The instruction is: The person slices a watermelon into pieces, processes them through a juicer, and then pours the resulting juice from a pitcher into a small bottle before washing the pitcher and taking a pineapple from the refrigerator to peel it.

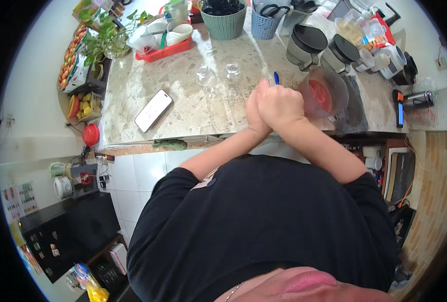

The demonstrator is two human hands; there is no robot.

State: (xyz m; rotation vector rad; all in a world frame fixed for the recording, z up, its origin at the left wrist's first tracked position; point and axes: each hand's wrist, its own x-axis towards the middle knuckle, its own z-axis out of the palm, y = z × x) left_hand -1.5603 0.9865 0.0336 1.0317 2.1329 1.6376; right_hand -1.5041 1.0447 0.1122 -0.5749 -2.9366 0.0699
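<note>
My left hand point(254, 107) and my right hand point(282, 102) are pressed together over the stone counter point(185, 117). The right hand's fingers are curled; most of the left hand's fingers are hidden, and whether anything is between the hands cannot be seen. Just beyond them a blue pen or marker point(276, 78) shows, partly hidden. A clear jug point(338, 90) with red contents stands right beside my right hand. Left of the hands are two clear containers, one point(204, 77) nearer the phone point(153, 110) and the other point(232, 71) farther right. The phone lies with its screen lit.
A red basket point(163, 53) with cups, a green ribbed pot point(224, 22) and a blue basket with scissors point(265, 26) line the back. Two dark-lidded pitchers point(306, 45), point(340, 53) stand behind the jug. A handheld device point(398, 109) lies at the far right. The counter's front edge is close.
</note>
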